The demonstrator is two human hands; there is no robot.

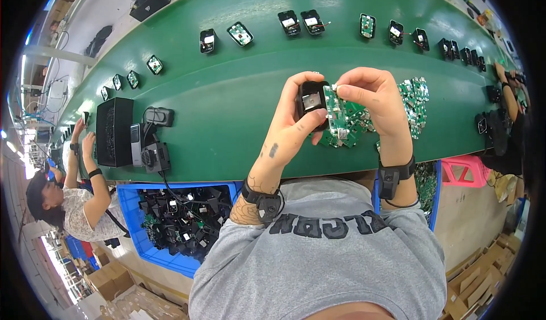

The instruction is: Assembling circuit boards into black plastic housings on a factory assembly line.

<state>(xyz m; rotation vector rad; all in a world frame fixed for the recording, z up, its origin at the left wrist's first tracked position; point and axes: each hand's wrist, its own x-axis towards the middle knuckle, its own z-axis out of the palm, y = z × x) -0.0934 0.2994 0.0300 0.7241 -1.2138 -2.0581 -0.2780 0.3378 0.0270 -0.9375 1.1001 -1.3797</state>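
Note:
My left hand [286, 128] is wrapped round a small black plastic case [304, 91] with a silvery-white block inside it. Its thumb lies across the case's near edge. Between the fingertips of my right hand [380, 101] is the upper end of a green circuit board [334, 108], held upright against the case's right side. Whether the board is wired to the case cannot be made out. Behind and below my right hand, a heap of green circuit boards [419, 105] spreads over the table, partly hidden by that hand.
Along the green table's [227, 92] far side stand several black cases [289, 22], some with boards inside. At left are a black box [115, 132] and a corded device [155, 156]. A blue bin [132, 220] of parts sits below. Co-workers [85, 206] flank me; a pink stool [463, 169] stands right.

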